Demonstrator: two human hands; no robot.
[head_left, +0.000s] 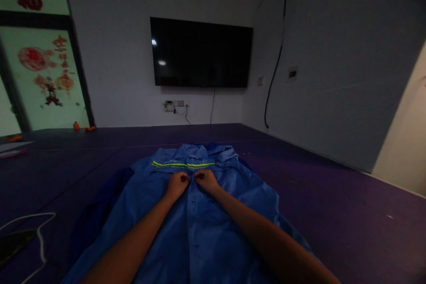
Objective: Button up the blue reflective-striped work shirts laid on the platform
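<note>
A blue work shirt with a collar and a yellow-green stripe across the chest lies spread on the purple floor, its collar pointing away from me. Both hands meet at its front placket, just below the stripe. My left hand is closed, thumb and fingers pinching the placket edge. On the other side my right hand pinches the placket too, fingers curled. A small gap separates the two hands. Whether a button sits between the fingertips is hidden. Buttonholes show further down the placket. Darker blue cloth lies under the shirt's left side.
A white cable and a dark flat object lie at the lower left. Small orange items stand by the glass door. A television hangs on the far wall; a black cable runs down the right wall.
</note>
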